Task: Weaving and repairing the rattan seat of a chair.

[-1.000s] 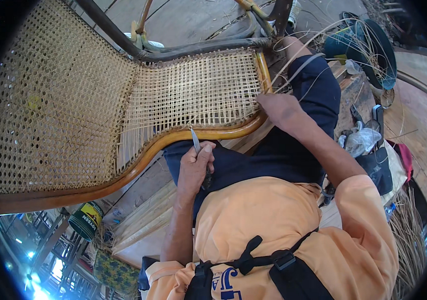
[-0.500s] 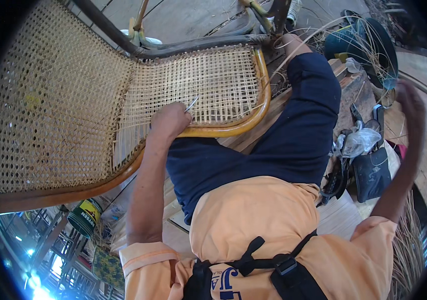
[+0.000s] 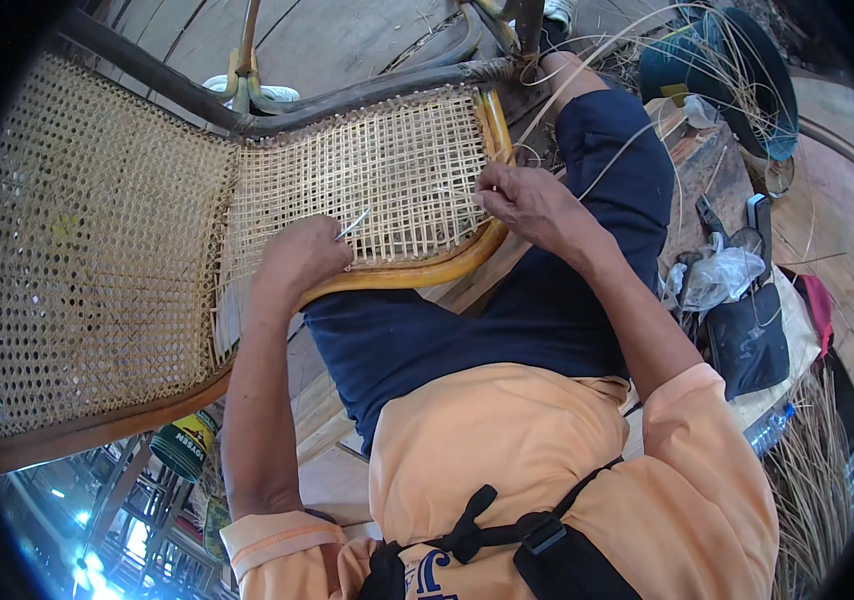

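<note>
One diagonal knife point(image 3: 353, 224), tip forward-right.

Chair point(image 3: 117, 230) runs L to center, near rail point(image 3: 402, 279) by L thigh point(image 3: 367, 330). L hand point(image 3: 305, 258) on that rail, R hand point(image 3: 537, 205) at R edge point(image 3: 494, 120). Tub point(image 3: 785, 110)'s past R knee point(image 3: 607, 115) w/ strands point(image 3: 742, 95) over it; plastic bag point(image 3: 727, 272) btwn tub & cane bundle point(image 3: 812, 480), lower R.
</note>
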`<state>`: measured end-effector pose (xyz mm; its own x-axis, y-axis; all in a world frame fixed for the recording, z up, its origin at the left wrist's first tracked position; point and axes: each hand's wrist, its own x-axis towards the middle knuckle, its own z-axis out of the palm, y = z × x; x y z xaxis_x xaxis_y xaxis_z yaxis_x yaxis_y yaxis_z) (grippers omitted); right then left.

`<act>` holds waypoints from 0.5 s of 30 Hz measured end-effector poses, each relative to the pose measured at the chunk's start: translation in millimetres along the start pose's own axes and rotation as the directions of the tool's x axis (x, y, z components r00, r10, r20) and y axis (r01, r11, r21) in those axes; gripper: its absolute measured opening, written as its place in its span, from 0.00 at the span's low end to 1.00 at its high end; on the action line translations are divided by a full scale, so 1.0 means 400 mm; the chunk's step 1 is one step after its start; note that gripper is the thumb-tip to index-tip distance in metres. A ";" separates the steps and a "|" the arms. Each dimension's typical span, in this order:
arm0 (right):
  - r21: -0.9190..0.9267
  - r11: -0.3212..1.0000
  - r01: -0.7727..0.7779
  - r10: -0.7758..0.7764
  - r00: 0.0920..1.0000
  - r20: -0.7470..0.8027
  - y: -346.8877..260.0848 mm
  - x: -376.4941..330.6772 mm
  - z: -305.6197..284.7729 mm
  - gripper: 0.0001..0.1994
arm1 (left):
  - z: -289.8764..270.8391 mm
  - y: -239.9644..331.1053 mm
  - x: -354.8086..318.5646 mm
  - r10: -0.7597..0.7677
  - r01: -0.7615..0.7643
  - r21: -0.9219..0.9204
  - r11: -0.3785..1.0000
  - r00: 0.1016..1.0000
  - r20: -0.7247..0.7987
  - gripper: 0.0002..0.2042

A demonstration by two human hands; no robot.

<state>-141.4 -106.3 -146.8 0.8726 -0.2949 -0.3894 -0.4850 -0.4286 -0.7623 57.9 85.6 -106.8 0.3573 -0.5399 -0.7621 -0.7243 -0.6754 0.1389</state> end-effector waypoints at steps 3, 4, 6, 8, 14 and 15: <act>0.092 0.995 -0.025 0.019 0.998 0.065 0.014 -0.010 0.005 0.08 | -0.026 -0.001 0.006 0.012 -0.013 -0.219 0.976 1.000 -0.006 0.14; 0.086 0.996 -0.015 0.013 1.000 0.025 0.024 -0.012 0.007 0.08 | -0.031 0.001 0.014 0.005 -0.018 -0.427 0.904 1.000 -0.031 0.15; 0.087 0.996 0.001 0.000 1.000 -0.013 0.030 -0.011 0.011 0.09 | -0.061 0.051 0.012 -0.060 -0.006 -0.622 0.783 0.995 -0.084 0.17; 0.075 0.997 0.001 0.003 0.998 -0.063 0.031 -0.015 0.011 0.09 | -0.058 0.087 0.020 -0.121 -0.106 -0.854 0.509 0.974 -0.193 0.18; 0.042 0.997 -0.072 0.072 0.997 -0.017 -0.022 -0.048 -0.002 0.10 | -0.032 0.097 0.072 0.133 -0.158 -0.425 0.891 0.987 -0.089 0.15; 0.041 0.996 -0.073 0.074 0.997 -0.016 -0.017 -0.049 -0.001 0.10 | -0.028 0.105 0.074 0.239 -0.223 -0.339 0.914 0.971 0.006 0.14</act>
<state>-155.2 -98.0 -133.6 0.8335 -0.3392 -0.4362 -0.5445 -0.3703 -0.7526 44.7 35.7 -116.4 0.1706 -0.6828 -0.7104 -0.5421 -0.6671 0.5110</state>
